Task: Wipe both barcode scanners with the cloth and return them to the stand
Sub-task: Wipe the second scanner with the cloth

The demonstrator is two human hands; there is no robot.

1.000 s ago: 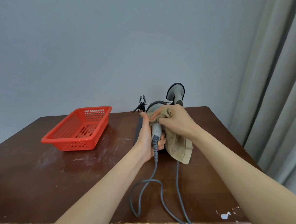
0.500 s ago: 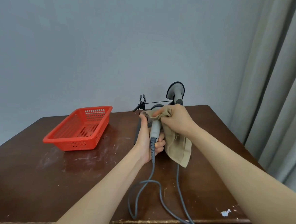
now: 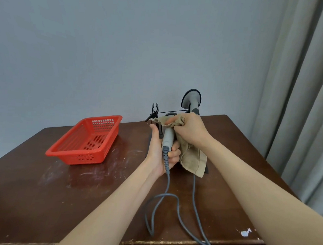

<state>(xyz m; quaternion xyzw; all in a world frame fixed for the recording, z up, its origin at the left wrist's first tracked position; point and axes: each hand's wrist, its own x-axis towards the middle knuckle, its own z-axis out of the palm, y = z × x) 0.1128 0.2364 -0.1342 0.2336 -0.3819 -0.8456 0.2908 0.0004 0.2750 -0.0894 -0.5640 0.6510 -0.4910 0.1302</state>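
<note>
**Item 1, barcode scanner** [image 3: 168, 138]. Grey, corded, held clear of the table [image 3: 36, 199] near its middle, towards the back. The long axis runs from the cable end, nearest the person, up and away to the head. The head points away towards the wall and is covered by the cloth, so its face cannot be seen.

**Item 2, left hand** [image 3: 161, 155]. Palm up, with the fingers curled round the lower handle and the ribbed cable collar. The thumb stands straight beside the handle.

**Item 3, right hand** [image 3: 191, 131]. Fingers are closed on a bunch of the cloth and press it over the scanner's head.

**Item 4, cloth** [image 3: 191, 160]. Tan. The upper part is wrapped over the head and the rest hangs to the right of the handle, its lower corner close to the tabletop.

**Item 5, second scanner** [image 3: 192, 98]. Grey with a dark rim, upright behind the right hand. Its head is the topmost part, and its lower part is hidden.

**Item 6, stand** [image 3: 154, 110]. Black, at the back of the table. A clip-tipped arm shows left of the cloth, and the base is mostly hidden.

**Item 7, cable** [image 3: 168, 188]. Grey, runs from the held handle and loops on the table. A second cable [image 3: 193, 197] runs alongside it to the front edge.

**Item 8, red basket** [image 3: 85, 155]. Perforated plastic, on the table left of the hands and well apart from them.
</note>
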